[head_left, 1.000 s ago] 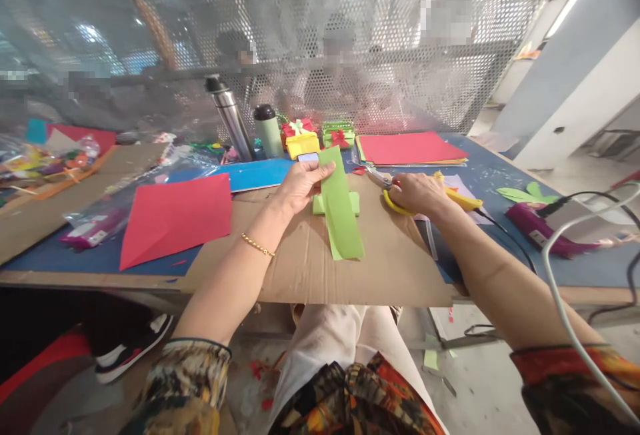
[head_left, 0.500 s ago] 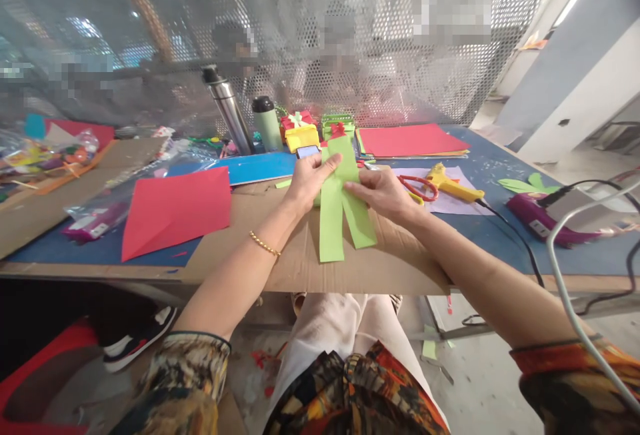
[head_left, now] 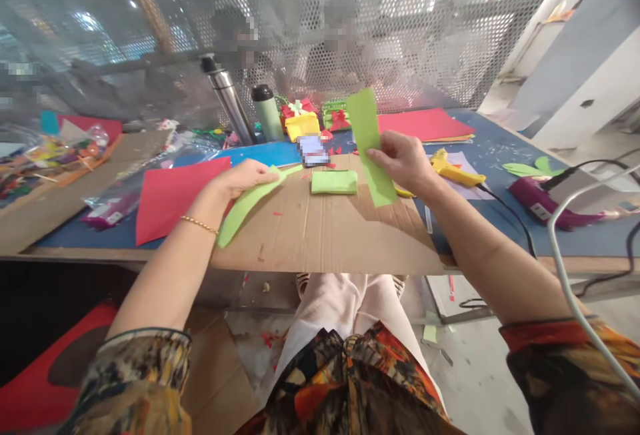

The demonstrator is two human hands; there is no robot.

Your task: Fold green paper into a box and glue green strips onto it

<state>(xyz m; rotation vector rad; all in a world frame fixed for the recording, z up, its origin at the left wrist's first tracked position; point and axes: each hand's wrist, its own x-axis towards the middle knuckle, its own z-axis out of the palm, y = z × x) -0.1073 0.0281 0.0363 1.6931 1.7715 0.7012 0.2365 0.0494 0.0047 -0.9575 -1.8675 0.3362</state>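
Observation:
My left hand point(head_left: 249, 178) pinches one light green paper strip point(head_left: 245, 211), which hangs curved over the left side of the cardboard sheet point(head_left: 320, 241). Another green paper strip stands nearly upright in my right hand point(head_left: 403, 158), its thumb pressed on the front. Between the two hands a folded green paper piece point(head_left: 334, 183) lies flat on the cardboard. Just behind it is a phone point(head_left: 313, 149) with its screen lit. Both hands are closed and raised a little above the table.
Red paper point(head_left: 175, 198) lies at the left. A steel flask point(head_left: 227, 98) and a green bottle point(head_left: 267, 113) stand at the back, beside a small yellow box point(head_left: 301, 127). At the right are a yellow glue gun point(head_left: 457, 169), its cord, and a purple power strip point(head_left: 547, 203).
The two green strips, held together before, are now apart. My left hand has moved left with one, my right hand right with the other. The folded green piece and phone show between them.

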